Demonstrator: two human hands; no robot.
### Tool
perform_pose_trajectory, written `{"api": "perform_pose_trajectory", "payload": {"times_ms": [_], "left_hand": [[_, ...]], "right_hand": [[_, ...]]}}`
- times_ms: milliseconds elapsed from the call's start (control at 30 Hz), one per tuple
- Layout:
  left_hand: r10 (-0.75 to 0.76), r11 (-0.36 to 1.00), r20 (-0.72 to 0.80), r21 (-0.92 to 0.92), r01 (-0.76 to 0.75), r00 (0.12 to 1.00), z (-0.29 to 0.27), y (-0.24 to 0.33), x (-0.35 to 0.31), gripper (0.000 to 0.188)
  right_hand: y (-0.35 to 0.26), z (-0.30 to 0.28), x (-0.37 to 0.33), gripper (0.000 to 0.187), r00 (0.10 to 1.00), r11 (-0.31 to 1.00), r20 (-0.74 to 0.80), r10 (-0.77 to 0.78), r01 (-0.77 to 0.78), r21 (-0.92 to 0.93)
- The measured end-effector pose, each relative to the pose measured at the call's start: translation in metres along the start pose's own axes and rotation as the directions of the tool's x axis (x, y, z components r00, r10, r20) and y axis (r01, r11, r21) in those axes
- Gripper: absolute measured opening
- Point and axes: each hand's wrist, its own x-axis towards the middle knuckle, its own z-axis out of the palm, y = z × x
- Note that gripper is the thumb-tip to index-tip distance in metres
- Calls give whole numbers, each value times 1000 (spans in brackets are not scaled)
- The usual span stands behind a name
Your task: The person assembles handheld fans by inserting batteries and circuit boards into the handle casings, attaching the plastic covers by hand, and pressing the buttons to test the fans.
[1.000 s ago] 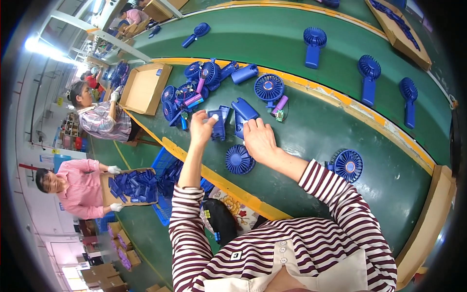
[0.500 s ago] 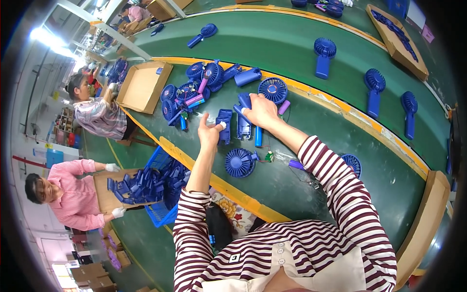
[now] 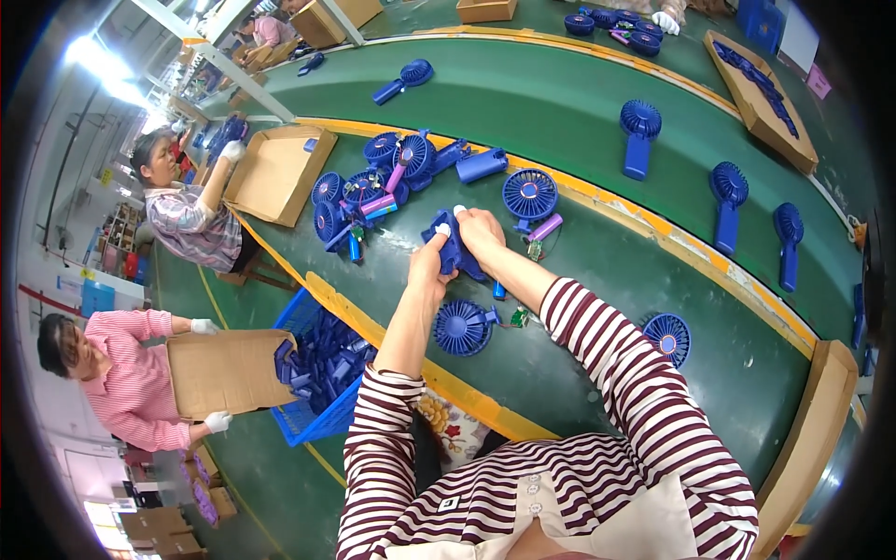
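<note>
Blue plastic handle shells (image 3: pixel 450 245) are held between my two hands over the green bench. My left hand (image 3: pixel 429 271) grips them from the near left, its white-covered thumb lying on top. On the right side, my right hand (image 3: pixel 483 233) closes round the same shells; its fingers partly hide them. Just below lies a blue fan head (image 3: pixel 462 327) with a small green circuit board (image 3: pixel 518 318) wired to it. A blue battery (image 3: pixel 499 291) shows beside my right wrist. Beyond my right hand rest another fan head (image 3: pixel 530 193) and a purple battery (image 3: pixel 546 227).
A pile of fan parts (image 3: pixel 383 182) lies left of my hands. Several fans (image 3: pixel 640 131) rest on the green conveyor (image 3: pixel 551 93) beyond the yellow edge. To the left, a co-worker (image 3: pixel 121 373) tips a cardboard tray (image 3: pixel 219 373) over a blue crate (image 3: pixel 308 425). Another fan head (image 3: pixel 668 340) lies right.
My hands have come together, bringing the separate handle shells into one grip. The co-worker's tray has tilted, and most of its blue parts have slid into the crate.
</note>
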Motion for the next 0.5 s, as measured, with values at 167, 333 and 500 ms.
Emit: {"api": "perform_pose_trajectory", "payload": {"times_ms": [167, 333, 500], "left_hand": [[125, 915, 194, -401, -38, 973, 2, -5, 5, 28], [160, 779, 279, -625, 52, 947, -8, -6, 7, 32], [126, 779, 187, -626, 19, 974, -15, -5, 9, 34]], "right_hand": [[-4, 6, 3, 37, 991, 970, 116, -68, 39, 238], [-18, 5, -3, 35, 973, 974, 97, -209, 216, -72], [-24, -1, 11, 35, 870, 852, 265, -416, 475, -221]]}}
